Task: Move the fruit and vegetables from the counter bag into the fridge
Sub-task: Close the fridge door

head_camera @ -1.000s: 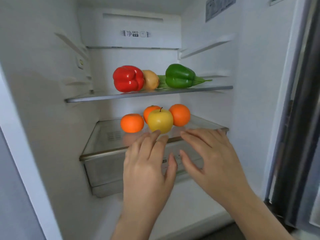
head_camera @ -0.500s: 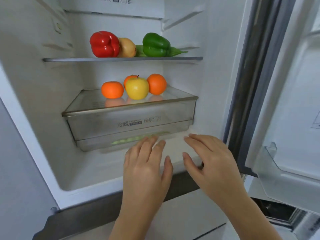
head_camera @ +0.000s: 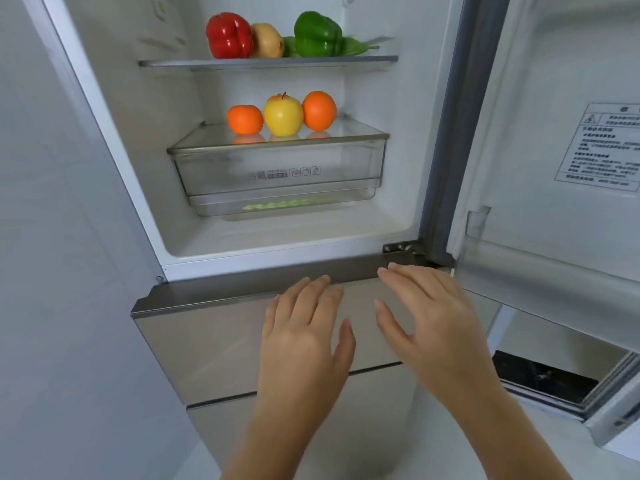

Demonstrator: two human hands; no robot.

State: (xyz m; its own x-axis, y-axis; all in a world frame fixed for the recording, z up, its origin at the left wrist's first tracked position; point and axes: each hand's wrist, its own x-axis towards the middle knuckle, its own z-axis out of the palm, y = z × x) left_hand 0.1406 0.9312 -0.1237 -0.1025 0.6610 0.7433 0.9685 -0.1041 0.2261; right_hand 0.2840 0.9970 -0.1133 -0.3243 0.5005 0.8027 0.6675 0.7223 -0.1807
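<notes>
Hovering in the lower middle of the frame, both empty: left hand (head_camera: 304,337) palm down, fingers loosely spread, thumb out to the right; right hand (head_camera: 433,317) just beside it, fingers spread and slightly curled, holding nothing. Floating in front of the brown lower drawer front (head_camera: 207,348) of the fridge (head_camera: 114,140), fingertips reaching up to the dark strip under the open compartment; touching or not, cannot tell.

Sitting on the glass shelf (head_camera: 166,63) at the top centre: red pepper (head_camera: 229,35), touching a yellowish-brown fruit (head_camera: 268,40) to its right, then green pepper (head_camera: 317,34), with a green leafy bit (head_camera: 356,47) poking out to the right behind it.

Resting lower down, centre of the frame, on the clear lid of the crisper drawer (head_camera: 277,174): orange (head_camera: 245,119) at left, yellow apple (head_camera: 283,114) in the middle hiding another reddish fruit behind it, second orange (head_camera: 319,110) at right, all close together.

Standing open along the right edge: fridge door (head_camera: 554,133), bearing a printed label (head_camera: 602,147).
</notes>
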